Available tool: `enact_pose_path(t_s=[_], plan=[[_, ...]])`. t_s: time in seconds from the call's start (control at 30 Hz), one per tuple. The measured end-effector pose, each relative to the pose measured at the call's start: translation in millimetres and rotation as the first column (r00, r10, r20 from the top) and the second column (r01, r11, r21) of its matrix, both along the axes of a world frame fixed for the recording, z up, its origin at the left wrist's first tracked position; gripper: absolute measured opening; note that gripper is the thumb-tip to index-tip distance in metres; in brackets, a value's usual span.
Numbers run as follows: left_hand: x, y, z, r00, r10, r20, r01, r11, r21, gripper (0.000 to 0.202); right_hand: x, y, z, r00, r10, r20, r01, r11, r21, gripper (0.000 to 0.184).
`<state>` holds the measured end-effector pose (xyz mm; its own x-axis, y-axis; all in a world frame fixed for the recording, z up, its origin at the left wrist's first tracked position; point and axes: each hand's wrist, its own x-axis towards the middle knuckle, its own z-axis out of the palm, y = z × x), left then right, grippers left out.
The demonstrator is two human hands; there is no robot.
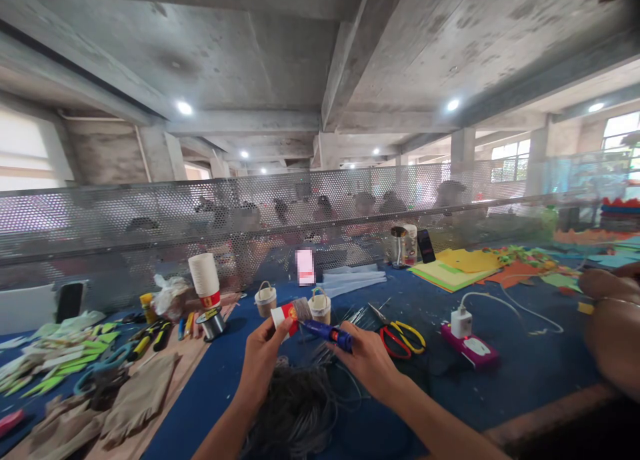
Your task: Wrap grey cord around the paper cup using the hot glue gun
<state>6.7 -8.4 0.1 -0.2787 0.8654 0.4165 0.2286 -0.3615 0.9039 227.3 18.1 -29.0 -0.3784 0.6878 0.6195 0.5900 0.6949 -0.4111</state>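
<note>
My left hand point(267, 350) is closed around a small red-and-white paper cup point(285, 319), tilted on its side with grey cord wrapped around one end. In my right hand point(369, 355) is a blue glue gun point(327, 332); its tip points left at the corded end of the cup. Whether the tip touches the cord, I cannot tell. Just behind the cup stand two little handled baskets point(265, 301), one of them partly covered by the cup. Below my hands lies a tangled heap of grey cord point(297, 410).
Scissors with red and yellow handles point(403, 340) lie right of my hands, before a purple power socket point(470, 345) with a white charger. Stacked cups point(204, 277), a wire spool point(211, 323) and gloves point(143, 397) are left. Another person's blurred arm point(613, 333) reaches in at right.
</note>
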Motion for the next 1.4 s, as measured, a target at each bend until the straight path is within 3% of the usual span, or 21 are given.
enact_pose_path(t_s=[0.37, 0.67, 0.93, 1.4], plan=[[-0.1, 0.8, -1.9, 1.000, -0.026, 0.004, 0.026, 0.999, -0.023, 0.045, -0.7, -3.1, 5.4, 1.000, -0.011, 0.001, 0.011, 1.000, 0.023, 0.023], [0.5, 0.6, -2.9, 0.998, -0.060, 0.019, 0.060, 0.998, -0.021, 0.043, -1.1, 0.1, -0.4, 0.999, -0.032, -0.004, 0.033, 0.999, 0.018, 0.026], [-0.1, 1.8, -2.2, 0.999, -0.038, -0.007, 0.038, 0.999, -0.019, 0.042, -0.8, -0.9, 1.7, 1.000, 0.018, -0.007, -0.018, 1.000, -0.004, 0.027], [-2.7, 4.9, -6.8, 0.998, -0.045, -0.040, 0.045, 0.999, -0.011, 0.043, -1.4, -0.5, 0.2, 0.999, -0.049, 0.001, 0.049, 0.999, -0.018, 0.029]])
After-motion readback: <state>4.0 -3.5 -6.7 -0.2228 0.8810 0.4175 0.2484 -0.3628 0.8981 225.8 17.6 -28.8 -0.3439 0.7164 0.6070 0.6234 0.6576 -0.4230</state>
